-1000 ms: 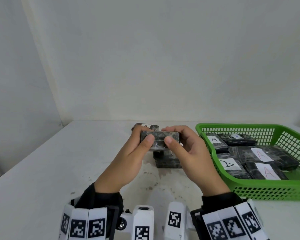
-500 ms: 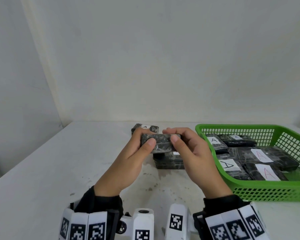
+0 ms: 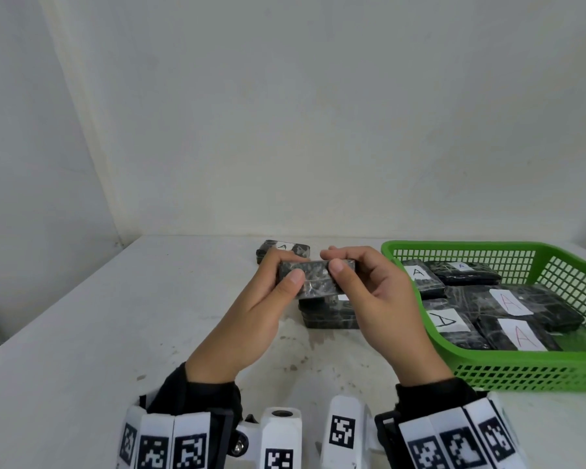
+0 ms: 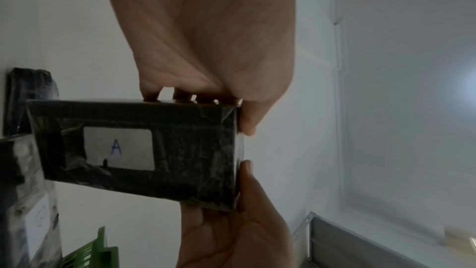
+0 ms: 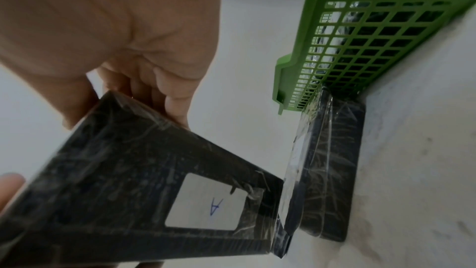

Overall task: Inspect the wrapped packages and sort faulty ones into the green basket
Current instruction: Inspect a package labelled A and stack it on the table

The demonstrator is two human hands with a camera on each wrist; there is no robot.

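Note:
Both hands hold one black package wrapped in clear film [image 3: 315, 277] above the middle of the white table. My left hand [image 3: 251, 316] grips its left end, thumb on the near side; my right hand [image 3: 383, 299] grips its right end the same way. Its underside carries a white label with a blue "A" [image 4: 117, 148], also shown in the right wrist view as the label [image 5: 206, 205]. The green basket [image 3: 521, 370] stands to the right and holds several wrapped packages with "A" labels.
A short stack of wrapped packages [image 3: 329, 313] lies on the table under my hands, beside the basket's left wall. Another labelled package [image 3: 283, 250] lies farther back. The table [image 3: 115, 316] meets white walls behind and at the left.
The held package has been tipped so its narrow edge faces up more, and both hands rose slightly. Nothing else moved.

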